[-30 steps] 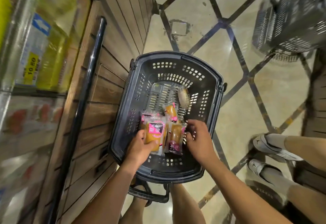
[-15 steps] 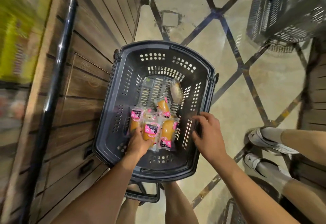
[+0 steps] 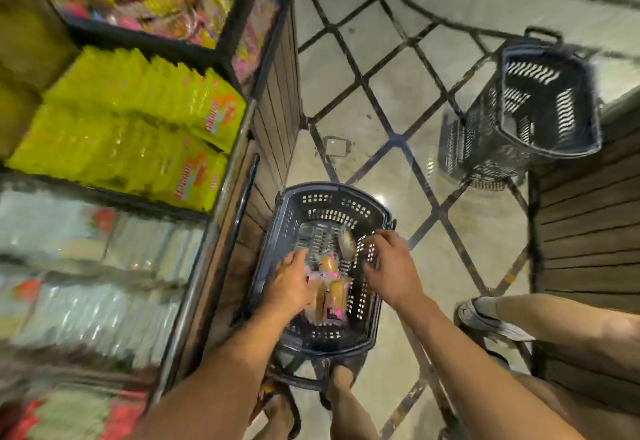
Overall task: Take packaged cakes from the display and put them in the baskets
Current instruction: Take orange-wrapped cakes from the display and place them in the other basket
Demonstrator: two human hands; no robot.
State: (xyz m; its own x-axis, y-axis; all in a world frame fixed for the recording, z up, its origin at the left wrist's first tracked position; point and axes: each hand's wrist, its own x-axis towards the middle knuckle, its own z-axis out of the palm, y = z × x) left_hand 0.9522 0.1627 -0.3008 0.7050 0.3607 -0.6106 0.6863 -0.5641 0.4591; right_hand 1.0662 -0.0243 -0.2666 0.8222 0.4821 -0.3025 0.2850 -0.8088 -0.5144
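My right hand (image 3: 391,271) spreads empty above the basket (image 3: 329,348); my left hand (image 3: 289,289) is blurred, grip unclear. The packaged cakes (image 3: 334,297) lie side by side, long axes pointing at its far rim.

Glossy beige floor (image 3: 398,104) with dark diamond lines fills the upper right, a slatted wood panel (image 3: 588,232) at the right edge.

No wording can be read anywhere. The yellow packets (image 3: 138,121) carry orange lettering, blurred beyond reading. Pink labels on the packaged cakes (image 3: 333,298) are illegible too.
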